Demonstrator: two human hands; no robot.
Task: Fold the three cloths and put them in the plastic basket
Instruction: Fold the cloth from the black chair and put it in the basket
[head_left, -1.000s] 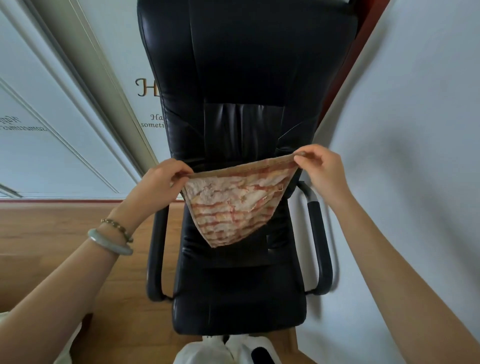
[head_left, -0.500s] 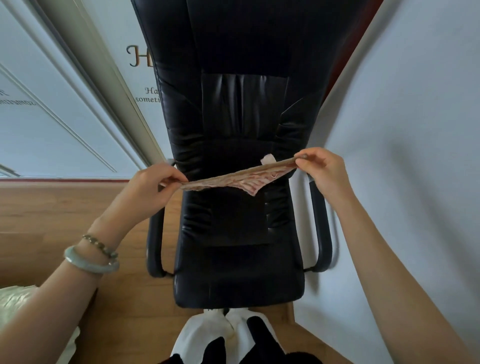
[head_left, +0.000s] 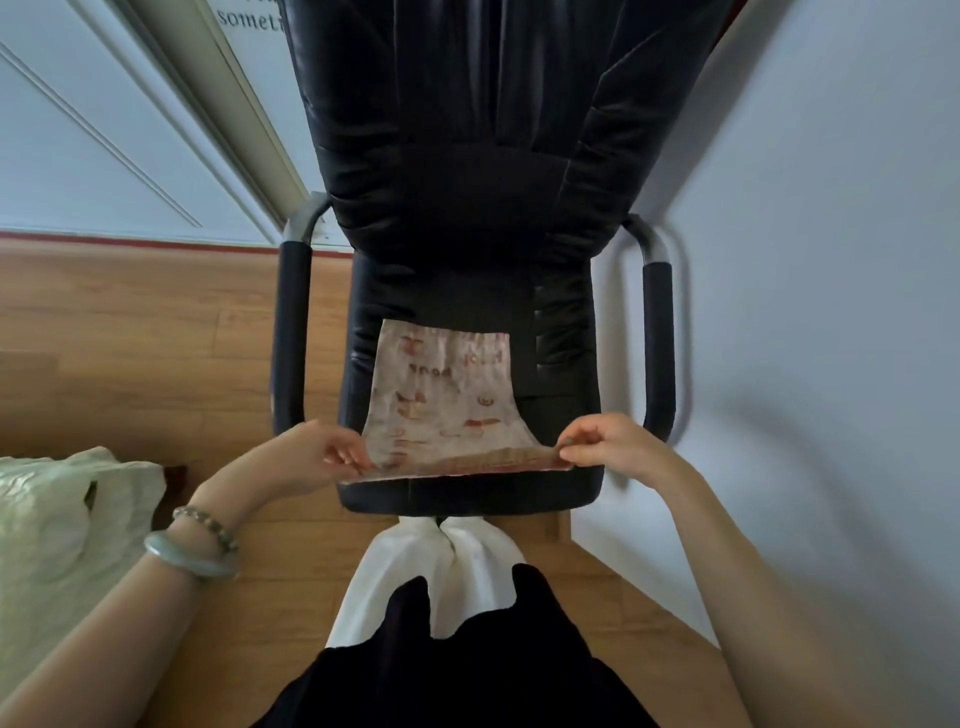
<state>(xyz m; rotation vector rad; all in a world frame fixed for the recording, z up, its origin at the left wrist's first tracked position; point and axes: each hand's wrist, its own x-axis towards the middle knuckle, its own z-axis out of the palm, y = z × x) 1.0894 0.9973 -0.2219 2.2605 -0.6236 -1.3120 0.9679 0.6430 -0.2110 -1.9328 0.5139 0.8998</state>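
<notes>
A pale cloth with red-brown print (head_left: 447, 395) lies spread flat on the seat of a black office chair (head_left: 467, 182). Its near edge is lifted slightly off the seat front. My left hand (head_left: 317, 457) pinches the near left corner of the cloth. My right hand (head_left: 613, 444) pinches the near right corner. A folded layer with red stripes shows along the near edge between my hands. No plastic basket is in view, and no other cloth for folding is clearly seen.
The chair's two armrests (head_left: 291, 332) stand at both sides of the seat. A white wall (head_left: 805, 312) is close on the right. A pale green bag-like bundle (head_left: 57, 530) sits at the left on the wooden floor (head_left: 130, 338). My legs are below the seat.
The cloth was held up in the air between both hands; now it is laid down flat on the chair seat, with both hands lowered to its near corners.
</notes>
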